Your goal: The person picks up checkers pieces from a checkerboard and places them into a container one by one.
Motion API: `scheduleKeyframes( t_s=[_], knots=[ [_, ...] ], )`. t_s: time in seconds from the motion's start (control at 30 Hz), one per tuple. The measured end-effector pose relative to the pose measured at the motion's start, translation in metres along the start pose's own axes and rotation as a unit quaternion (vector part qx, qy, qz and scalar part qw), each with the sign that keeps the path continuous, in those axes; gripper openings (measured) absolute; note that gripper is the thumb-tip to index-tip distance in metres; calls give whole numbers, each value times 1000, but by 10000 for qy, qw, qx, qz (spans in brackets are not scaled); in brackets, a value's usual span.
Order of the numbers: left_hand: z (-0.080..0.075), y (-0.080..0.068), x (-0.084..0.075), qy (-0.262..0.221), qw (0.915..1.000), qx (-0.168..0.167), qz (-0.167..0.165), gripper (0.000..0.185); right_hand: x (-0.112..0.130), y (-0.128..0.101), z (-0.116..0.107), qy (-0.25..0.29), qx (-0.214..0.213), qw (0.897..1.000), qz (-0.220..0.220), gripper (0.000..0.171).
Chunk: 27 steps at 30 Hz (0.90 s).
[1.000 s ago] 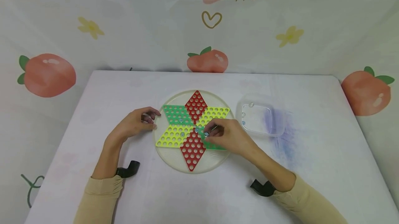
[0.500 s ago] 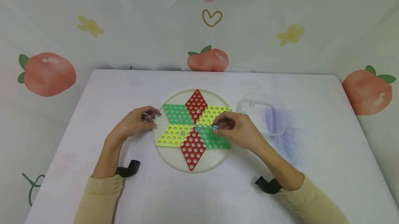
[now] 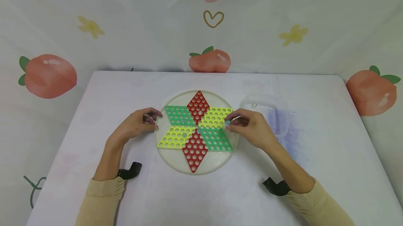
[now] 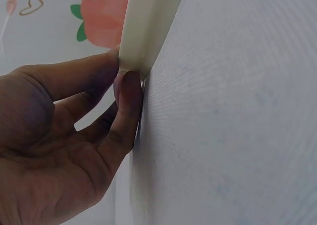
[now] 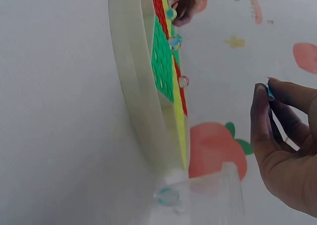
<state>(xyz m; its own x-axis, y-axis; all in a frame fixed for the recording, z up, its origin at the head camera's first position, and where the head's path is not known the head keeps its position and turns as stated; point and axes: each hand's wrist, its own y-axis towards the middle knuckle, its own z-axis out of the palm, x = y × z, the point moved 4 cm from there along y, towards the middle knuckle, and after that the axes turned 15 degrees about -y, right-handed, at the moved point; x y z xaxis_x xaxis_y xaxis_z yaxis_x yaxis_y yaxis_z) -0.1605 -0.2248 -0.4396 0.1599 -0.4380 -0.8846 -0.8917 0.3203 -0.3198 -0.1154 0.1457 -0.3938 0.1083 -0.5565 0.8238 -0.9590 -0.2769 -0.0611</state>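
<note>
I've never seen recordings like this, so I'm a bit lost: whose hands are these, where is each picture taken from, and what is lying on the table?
There is no machine here: a person works with two bare hands. The wide picture comes from a camera on the head; the two close pictures come from cameras on the wrists. On the white table lies a round Chinese checkers board with a red, green and yellow star and a few glass marbles in its holes. Beside it stands a clear plastic box. The left hand holds the board's rim. The right hand has a pinching grip on a bluish marble above the board's right edge.
</note>
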Motion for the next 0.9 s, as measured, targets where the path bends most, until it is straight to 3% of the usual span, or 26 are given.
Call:
scheduleKeyframes(
  t_s=[0.4, 0.9],
  knots=[
    [2, -1, -4, 1, 10000, -12, 43, 39, -23, 3, -29, 19, -510, 9987, -18, 21],
    [2, -2, -5, -21, 10000, 1, 33, 38, -44, 7, -47, -626, -687, 9954, 224, 21]
  ],
)
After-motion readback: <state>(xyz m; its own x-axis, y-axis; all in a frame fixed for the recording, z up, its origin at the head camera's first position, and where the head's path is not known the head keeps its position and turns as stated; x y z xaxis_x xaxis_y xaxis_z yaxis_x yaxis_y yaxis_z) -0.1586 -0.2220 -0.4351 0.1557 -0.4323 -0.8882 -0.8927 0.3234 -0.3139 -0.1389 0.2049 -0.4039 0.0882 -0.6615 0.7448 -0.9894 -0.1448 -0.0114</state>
